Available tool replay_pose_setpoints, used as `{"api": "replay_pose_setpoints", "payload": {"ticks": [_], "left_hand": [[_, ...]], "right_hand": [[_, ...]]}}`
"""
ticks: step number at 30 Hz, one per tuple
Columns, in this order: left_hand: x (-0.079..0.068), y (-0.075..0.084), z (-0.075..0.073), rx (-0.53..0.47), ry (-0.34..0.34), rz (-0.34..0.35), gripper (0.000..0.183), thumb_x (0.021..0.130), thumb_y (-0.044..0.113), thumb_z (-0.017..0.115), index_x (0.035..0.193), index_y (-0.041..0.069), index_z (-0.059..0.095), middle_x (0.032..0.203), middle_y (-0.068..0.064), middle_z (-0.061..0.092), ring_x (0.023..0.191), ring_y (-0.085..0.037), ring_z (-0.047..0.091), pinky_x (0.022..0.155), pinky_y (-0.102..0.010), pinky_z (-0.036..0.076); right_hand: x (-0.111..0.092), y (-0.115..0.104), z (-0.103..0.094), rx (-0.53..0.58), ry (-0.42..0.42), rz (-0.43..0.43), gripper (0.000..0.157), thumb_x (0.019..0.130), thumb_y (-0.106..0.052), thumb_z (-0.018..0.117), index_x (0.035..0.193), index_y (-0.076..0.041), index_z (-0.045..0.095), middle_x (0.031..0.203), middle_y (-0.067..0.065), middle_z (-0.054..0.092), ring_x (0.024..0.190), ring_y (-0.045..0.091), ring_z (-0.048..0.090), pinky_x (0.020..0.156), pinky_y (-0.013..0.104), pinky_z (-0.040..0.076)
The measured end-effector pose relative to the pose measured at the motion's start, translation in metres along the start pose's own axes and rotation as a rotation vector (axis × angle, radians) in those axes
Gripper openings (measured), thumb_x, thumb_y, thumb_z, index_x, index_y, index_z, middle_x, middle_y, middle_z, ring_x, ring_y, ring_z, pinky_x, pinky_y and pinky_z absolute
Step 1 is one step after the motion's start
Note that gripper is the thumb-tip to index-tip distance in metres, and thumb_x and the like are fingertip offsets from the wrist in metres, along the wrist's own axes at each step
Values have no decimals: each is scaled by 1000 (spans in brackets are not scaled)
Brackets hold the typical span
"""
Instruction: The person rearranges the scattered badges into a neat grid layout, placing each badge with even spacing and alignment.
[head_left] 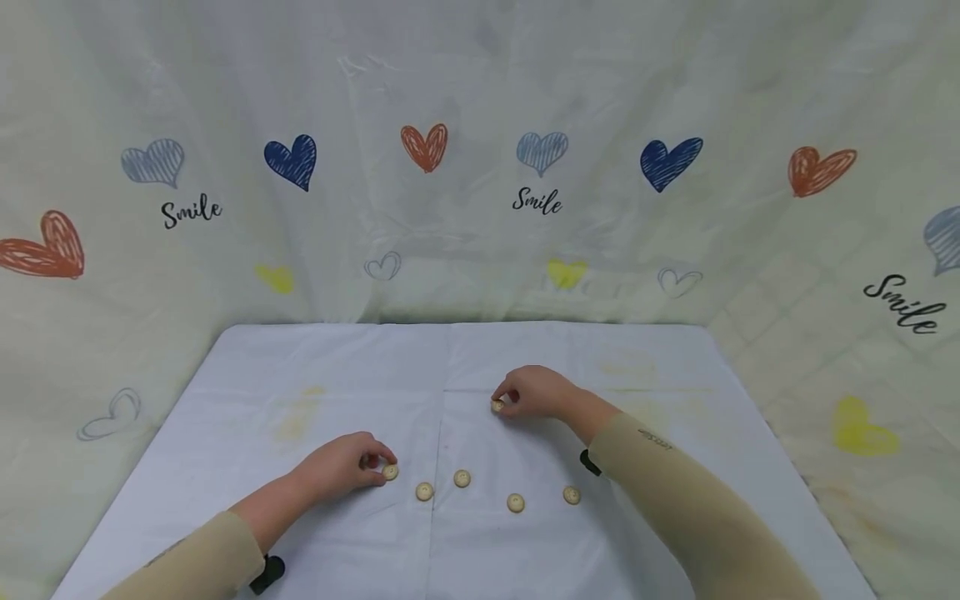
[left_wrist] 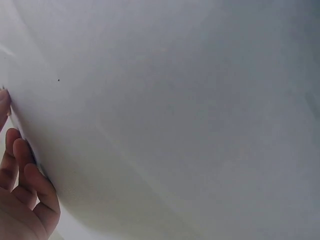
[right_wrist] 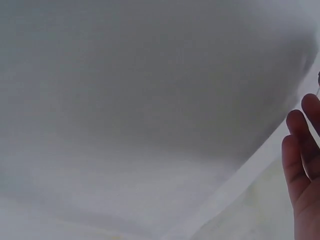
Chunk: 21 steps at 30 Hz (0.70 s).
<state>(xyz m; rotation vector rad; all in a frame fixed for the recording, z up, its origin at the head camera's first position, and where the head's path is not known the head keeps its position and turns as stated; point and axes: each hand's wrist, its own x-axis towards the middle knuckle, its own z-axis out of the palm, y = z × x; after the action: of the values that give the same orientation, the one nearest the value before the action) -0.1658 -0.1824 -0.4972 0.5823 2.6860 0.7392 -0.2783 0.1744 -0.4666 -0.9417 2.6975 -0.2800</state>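
My left hand [head_left: 343, 467] pinches a round beige button [head_left: 390, 472] between thumb and forefinger, low over the white tabletop, left of the middle. Farther back and to the right, my right hand [head_left: 536, 393] grips another beige button [head_left: 497, 405] at its fingertips. Between and in front of the hands, loose buttons lie flat: one [head_left: 424, 492] just right of the left hand, a second [head_left: 462, 478] beside it. In the left wrist view the left hand's curled fingers [left_wrist: 42, 187] show at the edge; the right wrist view shows the right hand's fingers [right_wrist: 297, 145], its button out of sight.
Two more buttons lie toward the near right, one [head_left: 516, 502] near the middle and one [head_left: 572, 495] below the right forearm. A white cloth [head_left: 360, 358] covers the table. Behind and at the sides hangs a pale sheet [head_left: 480, 75] printed with hearts.
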Motion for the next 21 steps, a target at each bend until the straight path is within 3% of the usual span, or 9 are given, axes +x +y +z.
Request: {"api": "replay_pose_setpoints", "payload": {"ticks": [8,16,21], "left_hand": [[-2,3,-3,-2,-12,-15,21,85,25,79,104,31,74,84,12,53,75,-6,48,70,-29,42],[-2,4,-4,-39,-24,-41,22,84,22,80,103,31,74,84,10,54,76,-10,49,70,-31,42],[-2,2,-2,-46,-19,-42,22,85,23,80,104,30,75,83,10,54,75,-9,49,69,-29,42]], "right_hand": [[20,2,6,-43,-22,38,26,90,-33,71,115,-27,75,77,-13,56,74,6,51,73,28,44],[21,-1,7,-35,-9,32,26,91,-34,73,116,-28,75,81,-13,56,77,7,50,76,29,43],[17,-1,6,36,11,61,27,90,-34,73,116,-28,75,86,-12,58,82,8,51,81,30,44]]}}
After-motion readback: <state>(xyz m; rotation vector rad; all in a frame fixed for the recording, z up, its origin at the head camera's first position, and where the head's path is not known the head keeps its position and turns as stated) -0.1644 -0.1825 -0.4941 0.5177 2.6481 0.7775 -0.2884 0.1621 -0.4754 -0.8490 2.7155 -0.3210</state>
